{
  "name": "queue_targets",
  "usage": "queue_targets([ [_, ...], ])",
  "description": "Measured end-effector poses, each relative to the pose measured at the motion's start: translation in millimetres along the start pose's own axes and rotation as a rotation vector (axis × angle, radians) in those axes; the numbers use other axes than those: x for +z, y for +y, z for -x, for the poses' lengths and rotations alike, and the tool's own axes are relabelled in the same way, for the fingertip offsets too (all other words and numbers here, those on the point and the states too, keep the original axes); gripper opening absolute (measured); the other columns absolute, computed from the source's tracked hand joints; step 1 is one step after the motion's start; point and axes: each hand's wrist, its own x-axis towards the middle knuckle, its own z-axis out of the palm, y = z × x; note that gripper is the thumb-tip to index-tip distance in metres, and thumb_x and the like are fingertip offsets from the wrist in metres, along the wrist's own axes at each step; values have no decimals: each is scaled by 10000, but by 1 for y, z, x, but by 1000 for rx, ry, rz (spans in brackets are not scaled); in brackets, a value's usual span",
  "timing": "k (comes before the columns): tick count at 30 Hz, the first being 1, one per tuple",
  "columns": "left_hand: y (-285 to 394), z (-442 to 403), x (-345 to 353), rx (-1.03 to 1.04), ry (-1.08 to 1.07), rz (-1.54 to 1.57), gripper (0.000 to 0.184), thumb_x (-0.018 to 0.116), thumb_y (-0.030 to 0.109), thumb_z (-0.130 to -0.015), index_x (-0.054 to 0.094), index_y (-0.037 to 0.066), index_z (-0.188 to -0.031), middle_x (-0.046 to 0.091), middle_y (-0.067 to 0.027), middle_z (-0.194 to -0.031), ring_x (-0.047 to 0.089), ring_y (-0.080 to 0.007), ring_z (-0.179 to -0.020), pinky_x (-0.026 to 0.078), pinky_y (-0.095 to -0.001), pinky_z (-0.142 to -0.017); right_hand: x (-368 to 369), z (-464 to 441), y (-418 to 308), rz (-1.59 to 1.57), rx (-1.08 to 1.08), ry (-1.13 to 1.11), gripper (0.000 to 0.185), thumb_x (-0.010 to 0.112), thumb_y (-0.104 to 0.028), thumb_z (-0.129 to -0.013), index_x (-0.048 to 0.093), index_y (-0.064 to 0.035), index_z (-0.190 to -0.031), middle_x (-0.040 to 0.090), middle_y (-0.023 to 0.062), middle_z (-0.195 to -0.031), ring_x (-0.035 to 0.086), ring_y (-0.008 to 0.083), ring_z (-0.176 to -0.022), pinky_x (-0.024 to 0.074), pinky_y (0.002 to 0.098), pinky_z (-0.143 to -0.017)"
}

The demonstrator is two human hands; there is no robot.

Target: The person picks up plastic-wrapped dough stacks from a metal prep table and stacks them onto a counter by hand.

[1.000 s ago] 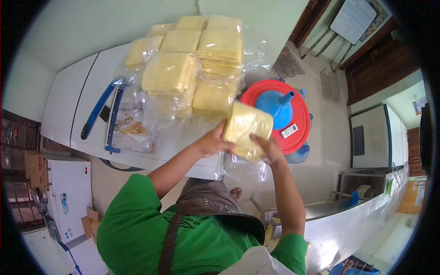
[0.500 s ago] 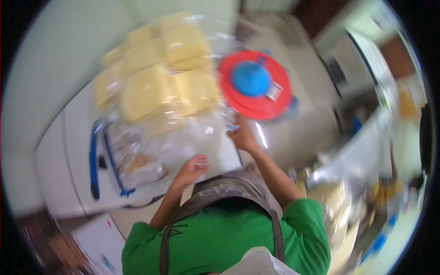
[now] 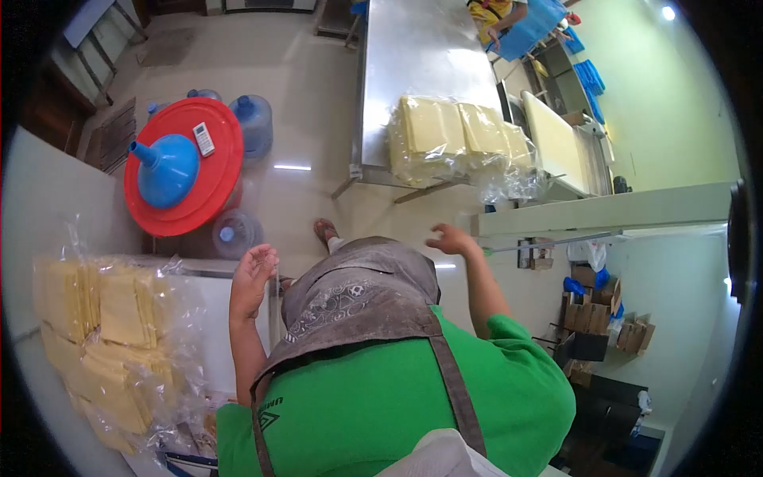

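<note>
Two bare hands are hovering apart: the left hand (image 3: pixel 256 272) is curling its fingers loosely, close together; the right hand (image 3: pixel 451 238) is keeping its fingers bent, slightly apart. Bagged yellow stacks (image 3: pixel 119 318) are lying on the white table (image 3: pixel 216 314), leftward; more bagged sheets (image 3: pixel 435 131) are resting on the steel table (image 3: pixel 417 48) ahead; a blue funnel (image 3: pixel 171 173) is sitting on a red lid (image 3: pixel 226 163).
</note>
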Motion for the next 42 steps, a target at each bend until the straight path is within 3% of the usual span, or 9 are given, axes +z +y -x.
queue_targets([
  [4, -1, -29, 60, -40, -33, -6, 384, 632, 248, -949, 524, 39, -1251, 603, -79, -1189, 593, -163, -1068, 471, -294, -888, -80, -6, 172, 242, 494, 40, 467, 635, -387, -856, 660, -6, -1125, 633, 247, -1165, 612, 381, -1101, 472, 462, -950],
  [6, -9, -47, 102, -74, -35, 2, 397, 651, 252, -937, 534, 27, -1242, 596, -72, -1173, 587, -152, -1056, 466, -293, -896, -155, 30, 185, 236, 551, 531, 356, 559, -278, -885, 655, 4, -1080, 645, 269, -1098, 623, 430, -1024, 491, 486, -888],
  [10, -43, -107, 220, -94, -164, -105, 365, 621, 216, -951, 543, -4, -1232, 598, -98, -1193, 581, -175, -1090, 457, -310, -942, -304, -9, 191, 273, 5, 991, 328, 456, -268, -976, 624, -34, -1132, 657, 207, -1070, 614, 406, -1004, 485, 450, -888],
  [14, -99, -178, 366, -64, -256, -71, 357, 603, 192, -953, 548, -39, -1220, 581, -162, -1256, 549, -231, -1187, 421, -324, -1012, -380, -176, 194, -165, -544, 228, 416, 457, -359, -1016, 603, -38, -1236, 642, 109, -1183, 583, 214, -1104, 439, 343, -964],
  [18, -148, -212, 478, -153, -159, -85, 436, 594, 144, -920, 510, -45, -1304, 584, -166, -1268, 522, -250, -1237, 365, -320, -1077, -364, -259, 151, -115, -80, -367, 405, 493, -356, -977, 635, -68, -1223, 619, 84, -1240, 577, 218, -1126, 439, 341, -976],
  [21, -156, -218, 521, -170, -61, 15, 460, 582, 172, -925, 501, -55, -1317, 583, -162, -1276, 534, -239, -1212, 381, -312, -1045, -353, -297, 154, 348, -495, -459, 344, 529, -271, -948, 650, -66, -1197, 633, 107, -1228, 596, 224, -1098, 472, 360, -938],
  [30, -189, -236, 571, -44, 200, 351, 98, 533, 142, -884, 556, 56, -843, 524, -37, -878, 522, -147, -829, 444, -322, -788, -347, -300, 165, 94, -448, -766, 392, 608, -206, -922, 596, -20, -1267, 630, 127, -1237, 600, 210, -1091, 484, 374, -946],
  [36, -170, -228, 592, -163, 179, 642, 285, 546, 289, -917, 559, 38, -1049, 564, -77, -1099, 541, -158, -1033, 416, -290, -899, -328, -274, 183, -40, -529, -891, 536, 585, -216, -947, 439, 6, -1412, 534, 145, -1369, 535, 213, -1203, 446, 349, -1007],
  [42, -160, -230, 605, 96, -18, -234, 673, 362, 547, -984, 393, 6, -1383, 478, -180, -1329, 447, -322, -1253, 315, -403, -1061, -302, -257, 208, -19, -750, -921, 525, 536, -306, -965, 462, -6, -1390, 534, 135, -1364, 531, 221, -1206, 431, 351, -1013],
])
